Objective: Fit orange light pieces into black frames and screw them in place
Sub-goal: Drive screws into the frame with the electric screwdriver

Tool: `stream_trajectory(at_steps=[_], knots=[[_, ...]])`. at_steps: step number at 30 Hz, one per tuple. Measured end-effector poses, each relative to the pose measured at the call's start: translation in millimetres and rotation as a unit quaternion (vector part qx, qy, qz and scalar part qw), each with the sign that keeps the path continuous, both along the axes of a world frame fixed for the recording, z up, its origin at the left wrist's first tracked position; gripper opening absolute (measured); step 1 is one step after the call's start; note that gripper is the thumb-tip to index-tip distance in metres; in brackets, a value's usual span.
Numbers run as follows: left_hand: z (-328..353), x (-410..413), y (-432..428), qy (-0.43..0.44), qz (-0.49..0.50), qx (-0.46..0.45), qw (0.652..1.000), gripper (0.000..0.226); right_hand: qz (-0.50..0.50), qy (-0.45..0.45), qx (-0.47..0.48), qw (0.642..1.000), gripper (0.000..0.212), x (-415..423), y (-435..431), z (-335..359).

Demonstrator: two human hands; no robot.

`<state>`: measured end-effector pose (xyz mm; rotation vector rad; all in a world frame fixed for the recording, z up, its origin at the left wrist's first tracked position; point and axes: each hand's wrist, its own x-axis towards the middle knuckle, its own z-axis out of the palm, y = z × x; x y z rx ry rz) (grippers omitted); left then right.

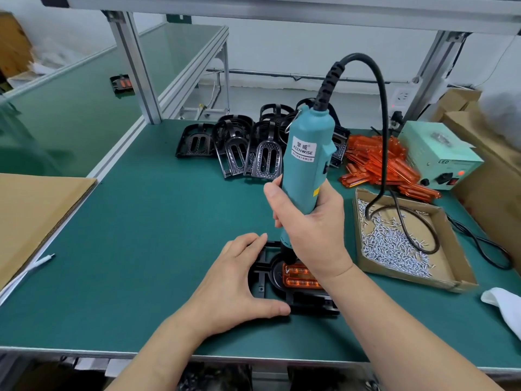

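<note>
Black frame (310, 304) | under left hand (235, 280) | right hand (307, 230) above grips screwdriver (307, 153)

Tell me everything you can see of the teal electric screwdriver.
The screwdriver is a teal plastic barrel, nearly upright, with a white label reading KEENWISE and a dark lower nose. The right hand grips its lower body. Its tip, hidden behind that hand, points down at the black frame holding the orange light piece. A ribbed black cable arches from its top and drops to the box of screws.
</note>
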<state>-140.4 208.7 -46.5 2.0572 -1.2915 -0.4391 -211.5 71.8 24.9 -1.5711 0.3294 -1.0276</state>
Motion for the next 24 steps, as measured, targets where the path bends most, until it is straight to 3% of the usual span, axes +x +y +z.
stream_trajectory(at_steps=[15, 21, 24], knots=[[2.3, -1.0, -1.6, -0.001, -0.01, -0.03, 1.0, 0.107, 0.076, 0.049, -0.028, 0.995, 0.034, 7.2, 10.6, -3.4], [5.3, -3.5, -0.6, 0.006, -0.005, -0.05, 0.999, 0.092, 0.105, 0.079, -0.051, 0.99, 0.026, 8.6, 15.4, -1.5], [4.4, -2.1, 0.0, 0.003, -0.009, -0.038, 0.999, 0.104, 0.126, 0.057, -0.032, 0.99, 0.017, 1.9, 9.2, 4.5]])
